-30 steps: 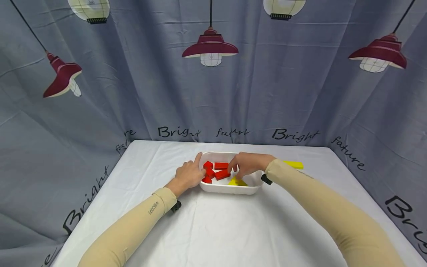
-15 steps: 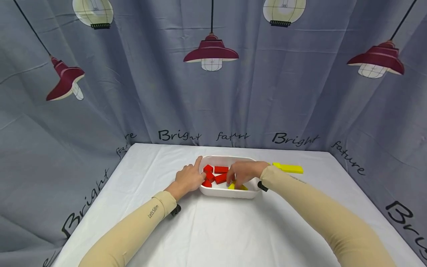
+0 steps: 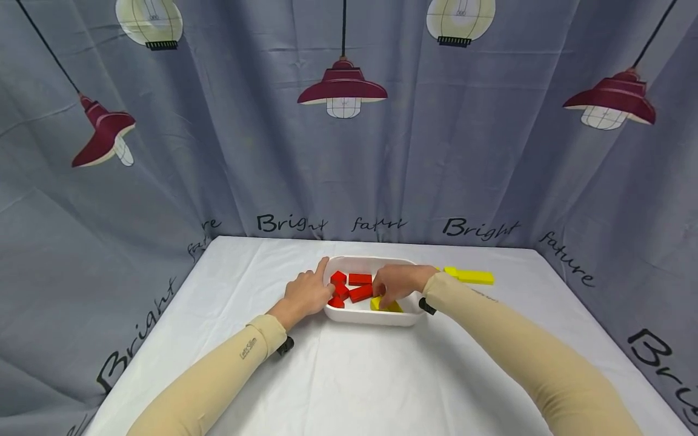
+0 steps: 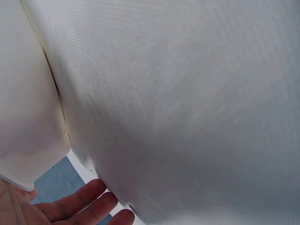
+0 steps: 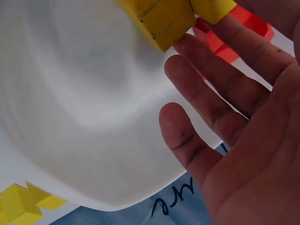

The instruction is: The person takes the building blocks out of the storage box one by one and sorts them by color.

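My left hand [image 3: 305, 293] holds the left end of a white plastic tray [image 3: 376, 318], its index finger along the far corner and its thumb at the rim. In the left wrist view, three fingers [image 4: 89, 197] spread outside the tray wall. Inside the tray, my right hand [image 3: 400, 283] pinches a small yellow block [image 5: 213, 8] between thumb and index finger. Another yellow block [image 5: 164, 26] lies right beside it, close to the middle fingertip. The right hand's other fingers are spread over the tray. Several red blocks [image 3: 360, 294] lie in the tray's left half.
To the right of the tray, more yellow blocks [image 3: 474, 277] lie on the white tablecloth [image 3: 360, 381], partly behind the right sleeve [image 3: 507, 339]. A grey-blue curtain [image 3: 349, 169] with printed lamps and lettering hangs behind the table.
The right hand has dipped slightly lower over the yellow blocks in the tray, and one now shows nearer the red blocks. The left hand stays on the tray's left end.
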Demonstrator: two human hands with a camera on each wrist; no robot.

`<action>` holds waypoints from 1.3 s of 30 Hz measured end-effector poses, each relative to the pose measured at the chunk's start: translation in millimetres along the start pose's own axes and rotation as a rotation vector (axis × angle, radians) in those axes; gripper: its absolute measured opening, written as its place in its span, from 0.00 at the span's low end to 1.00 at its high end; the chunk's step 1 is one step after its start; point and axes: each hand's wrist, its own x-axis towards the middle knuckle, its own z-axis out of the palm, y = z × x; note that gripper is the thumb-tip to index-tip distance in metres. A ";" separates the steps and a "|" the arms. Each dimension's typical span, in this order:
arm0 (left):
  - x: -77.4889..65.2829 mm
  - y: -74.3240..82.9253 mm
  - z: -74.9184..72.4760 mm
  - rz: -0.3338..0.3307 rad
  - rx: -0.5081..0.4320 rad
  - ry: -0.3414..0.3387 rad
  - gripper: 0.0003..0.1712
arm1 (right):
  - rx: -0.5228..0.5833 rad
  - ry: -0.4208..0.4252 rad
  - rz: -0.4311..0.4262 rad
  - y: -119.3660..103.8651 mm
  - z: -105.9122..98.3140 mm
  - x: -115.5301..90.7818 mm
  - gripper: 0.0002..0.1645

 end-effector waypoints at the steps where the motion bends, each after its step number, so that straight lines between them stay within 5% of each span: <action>1: -0.5 -0.3 0.5 0.000 0.000 -0.003 0.42 | -0.001 -0.001 -0.001 -0.3 0.8 -0.1 0.11; 17: -6.5 -2.3 7.0 -0.005 0.005 -0.018 0.42 | -0.019 -0.012 0.001 -2.0 11.0 4.6 0.14; 39: 0.2 -0.6 -1.1 0.010 0.003 0.004 0.41 | 0.057 0.115 -0.031 10.4 -23.3 -16.3 0.12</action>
